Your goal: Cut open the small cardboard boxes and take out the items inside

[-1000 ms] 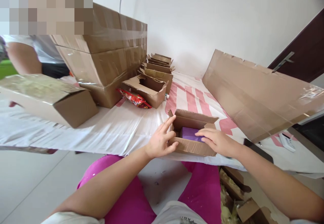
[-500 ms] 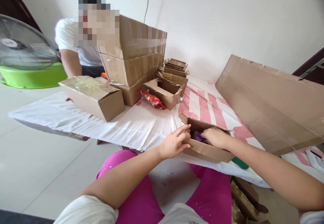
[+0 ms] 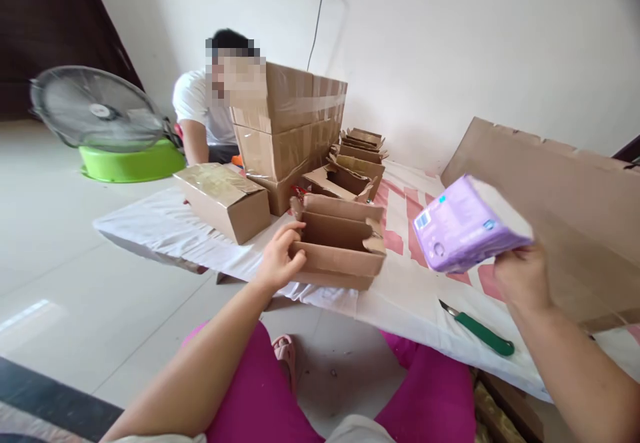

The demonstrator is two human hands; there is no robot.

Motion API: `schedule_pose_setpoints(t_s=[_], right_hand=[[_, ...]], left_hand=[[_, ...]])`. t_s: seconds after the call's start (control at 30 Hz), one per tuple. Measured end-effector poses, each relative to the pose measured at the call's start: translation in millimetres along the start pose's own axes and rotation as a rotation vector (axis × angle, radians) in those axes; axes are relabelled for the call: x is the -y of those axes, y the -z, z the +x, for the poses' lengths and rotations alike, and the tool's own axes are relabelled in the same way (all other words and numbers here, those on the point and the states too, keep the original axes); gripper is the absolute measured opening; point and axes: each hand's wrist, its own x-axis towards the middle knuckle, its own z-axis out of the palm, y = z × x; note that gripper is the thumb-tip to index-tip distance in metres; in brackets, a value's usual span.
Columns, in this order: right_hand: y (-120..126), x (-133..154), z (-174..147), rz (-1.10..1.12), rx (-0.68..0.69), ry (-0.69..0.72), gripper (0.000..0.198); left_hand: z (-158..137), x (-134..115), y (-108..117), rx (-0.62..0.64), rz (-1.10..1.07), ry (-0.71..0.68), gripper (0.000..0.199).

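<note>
Pack (image 3: 463,229), aloft at three o'clock from the box (image 3: 333,266), could droop or slip onto the knife (image 3: 484,332) at its six o'clock — the right hand (image 3: 523,273) grips only one corner, fingers mostly hidden. Its long axis runs roughly nine to three, barcode towards nine. The left hand's (image 3: 278,256) fingers clasp the box's left corner.

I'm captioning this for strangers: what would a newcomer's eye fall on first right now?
Probably the purple package, raised in the right hand above the cloth-covered table. Next, the open carton at the table's near edge, with the left hand on its left end; then the green-handled knife, lying on the table to the carton's right.
</note>
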Motion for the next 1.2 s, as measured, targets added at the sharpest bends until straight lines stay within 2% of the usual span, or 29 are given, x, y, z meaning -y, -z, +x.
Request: schedule_pose_setpoints(t_s=[0.1,0.17,0.23,0.3,0.4,0.5,0.57,0.67,0.7,0.73,0.77,0.8,0.87,0.97,1.1,1.2], right_hand=[[0.8,-22.9,-27.7,-0.155,0.172,-0.014,0.008],[-8.7,-37.8,-50.1,-0.277,0.289,0.036,0.01],[-23.4,-50.3,-73.6,-0.339,0.392,0.088,0.014],[-39.0,-60.8,-96.6,-0.337,0.468,0.087,0.017],[-55.0,-75.0,-128.3,-0.289,0.416,0.042,0.017],[-60.0,-89.3,-154.6,-0.206,0.268,-0.043,0.023],[-60.7,-98.2,-167.5,-0.119,0.187,-0.159,0.037],[-62.5,-107.9,-176.6,0.013,0.117,-0.382,0.059],[-63.4,-109.5,-177.2,0.042,0.109,-0.436,0.061],[-64.3,-110.2,-177.0,0.056,0.108,-0.468,0.062],[-65.0,-110.0,-176.5,0.06,0.108,-0.482,0.062],[-65.6,-108.9,-175.9,0.06,0.11,-0.485,0.062],[-65.9,-104.8,-175.8,0.073,0.139,-0.483,0.061],[-64.5,-98.2,-177.1,0.086,0.229,-0.476,0.061],[-65.5,-99.5,-159.4,-0.066,0.253,-0.358,0.069],[-75.6,-111.5,-114.8,-0.118,0.189,-0.318,0.066]], left_hand=[[-0.8,24.8,12.2,-0.192,0.159,0.102,0.008],[-0.1,38.5,9.4,-0.256,0.269,0.193,0.025],[1.5,47.1,-1.4,-0.236,0.334,0.269,0.044],[3.8,50.3,-17.0,-0.159,0.335,0.306,0.06],[8.6,46.7,-40.7,-0.068,0.284,0.338,0.074],[11.1,33.3,-58.5,-0.126,0.336,0.34,0.081],[7.7,18.0,-68.9,-0.197,0.401,0.247,0.079],[-8.7,-12.2,-88.5,-0.197,0.386,-0.071,0.067],[-16.4,-22.6,-96.8,-0.149,0.349,-0.193,0.061],[-24.5,-32.2,-105.9,-0.048,0.304,-0.292,0.054],[-32.4,-40.6,-115.5,0.076,0.25,-0.352,0.046],[-39.6,-47.4,-125.3,0.188,0.206,-0.349,0.036],[-50.3,-56.1,-143.6,0.356,0.193,-0.246,0.029],[-54.6,-60.0,-163.0,0.471,0.205,-0.082,0.033],[-33.2,-62.6,-179.5,0.483,-0.002,0.142,0.017],[10.3,-66.2,-200.7,0.44,-0.064,0.245,0.017]])
